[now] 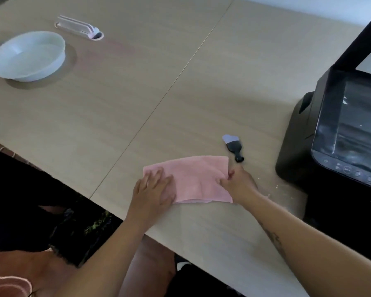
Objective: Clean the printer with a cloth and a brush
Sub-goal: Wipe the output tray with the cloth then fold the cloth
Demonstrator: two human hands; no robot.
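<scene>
While left hand (152,189) flattens soft pink cloth (193,179), right hand (237,182) pinches its edge

Left hand (152,189) lying flat, palm down, fingers spread and pointing away. Right hand (237,182) reaching forward, fingertips pinching closed. Both bare forearms extending in from below.

soft pink cloth (198,179) on matt wood-grain table (137,93); glossy black plastic printer (338,151).

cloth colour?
Pink, plain. The cloth lies flat on the table under both hands; head view, the only one.
</scene>
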